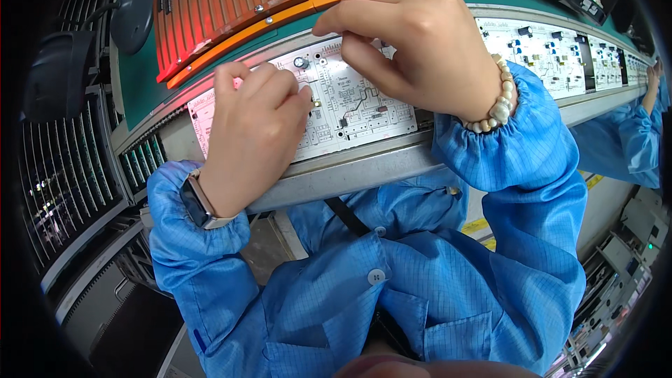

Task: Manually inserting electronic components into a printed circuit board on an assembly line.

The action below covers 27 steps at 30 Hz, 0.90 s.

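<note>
A white printed circuit board (357, 108) lies in the metal rail in front of me, with a small round capacitor (301, 62) near its far edge. My left hand (255, 129) is over the board's left part. Its fingers are curled together, with thumb and forefinger close to the board's surface; whatever they pinch is hidden. Above the far right part of the board is my right hand (423, 45), its thumb and forefinger bent toward each other. Anything between those fingertips is too small or hidden to make out.
An orange slotted tray (280, 17) with rows of black components stands beyond the rail on a green surface (136, 91). More populated boards (535, 56) line the rail to the right. Another person's blue sleeve (640, 133) shows at far right. Dark racks (63, 168) stand at left.
</note>
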Tool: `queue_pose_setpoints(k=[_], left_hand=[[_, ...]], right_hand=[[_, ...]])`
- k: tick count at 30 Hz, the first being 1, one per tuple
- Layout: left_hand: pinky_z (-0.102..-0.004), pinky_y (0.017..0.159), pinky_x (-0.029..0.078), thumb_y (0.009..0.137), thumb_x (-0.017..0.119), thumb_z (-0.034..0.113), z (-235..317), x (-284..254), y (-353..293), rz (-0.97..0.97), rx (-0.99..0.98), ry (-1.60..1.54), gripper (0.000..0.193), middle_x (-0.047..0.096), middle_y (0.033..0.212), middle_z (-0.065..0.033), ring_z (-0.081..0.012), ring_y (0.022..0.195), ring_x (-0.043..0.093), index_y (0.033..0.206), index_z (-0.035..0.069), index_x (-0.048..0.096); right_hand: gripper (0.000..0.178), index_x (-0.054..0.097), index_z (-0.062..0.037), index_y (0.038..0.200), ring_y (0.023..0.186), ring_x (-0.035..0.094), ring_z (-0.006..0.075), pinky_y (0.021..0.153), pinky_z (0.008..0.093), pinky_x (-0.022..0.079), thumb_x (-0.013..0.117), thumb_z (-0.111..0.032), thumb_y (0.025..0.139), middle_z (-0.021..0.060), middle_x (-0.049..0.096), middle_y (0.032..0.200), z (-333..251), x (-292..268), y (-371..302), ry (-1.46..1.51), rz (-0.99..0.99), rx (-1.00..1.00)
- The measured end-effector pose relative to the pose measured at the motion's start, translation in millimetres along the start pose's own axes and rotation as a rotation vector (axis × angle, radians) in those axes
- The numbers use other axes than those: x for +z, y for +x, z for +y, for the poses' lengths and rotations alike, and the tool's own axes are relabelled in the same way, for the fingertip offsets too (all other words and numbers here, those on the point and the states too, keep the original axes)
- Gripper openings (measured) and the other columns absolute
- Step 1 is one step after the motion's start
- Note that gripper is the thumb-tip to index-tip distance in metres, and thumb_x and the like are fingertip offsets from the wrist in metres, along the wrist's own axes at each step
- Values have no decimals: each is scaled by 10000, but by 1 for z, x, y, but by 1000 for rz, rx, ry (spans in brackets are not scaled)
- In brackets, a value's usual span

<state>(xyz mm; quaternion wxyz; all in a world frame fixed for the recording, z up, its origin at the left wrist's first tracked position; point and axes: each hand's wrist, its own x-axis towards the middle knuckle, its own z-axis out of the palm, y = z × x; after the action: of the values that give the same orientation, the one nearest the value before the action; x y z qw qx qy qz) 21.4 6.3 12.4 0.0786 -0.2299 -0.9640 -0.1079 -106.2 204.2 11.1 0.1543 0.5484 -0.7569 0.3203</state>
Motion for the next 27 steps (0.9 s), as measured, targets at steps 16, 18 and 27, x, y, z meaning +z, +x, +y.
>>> queue_pose_setpoints(k=[16, 18, 27], left_hand=[[-396, 881, 437, 868, 656, 92, -11, 18, -23, 6, 212, 41, 287, 581, 932, -99, -235, 942, 562, 1091, -89, 665], [-398, 885, 430, 881, 660, 96, -15, 18, -22, 95, 243, -12, 270, 570, 920, -93, -235, 937, 563, 1106, -54, 671], [-403, 825, 445, 874, 684, 76, -56, -4, -9, 389, 123, -93, 131, 574, 868, -95, -253, 865, 572, 969, -13, 696]], right_hand=[[304, 697, -24, 1206, 780, 722, 230, 738, 323, 591, 640, -22, 908, 147, 719, 982, 52, -23, 23, -191, -118, 274], [383, 647, -35, 1304, 780, 718, 233, 711, 329, 583, 645, -44, 921, 156, 699, 997, 63, -18, 26, -245, -207, 358], [387, 655, -26, 1304, 806, 662, 290, 723, 364, 560, 605, -66, 922, 126, 606, 992, 63, -10, 29, -514, -324, 319]])
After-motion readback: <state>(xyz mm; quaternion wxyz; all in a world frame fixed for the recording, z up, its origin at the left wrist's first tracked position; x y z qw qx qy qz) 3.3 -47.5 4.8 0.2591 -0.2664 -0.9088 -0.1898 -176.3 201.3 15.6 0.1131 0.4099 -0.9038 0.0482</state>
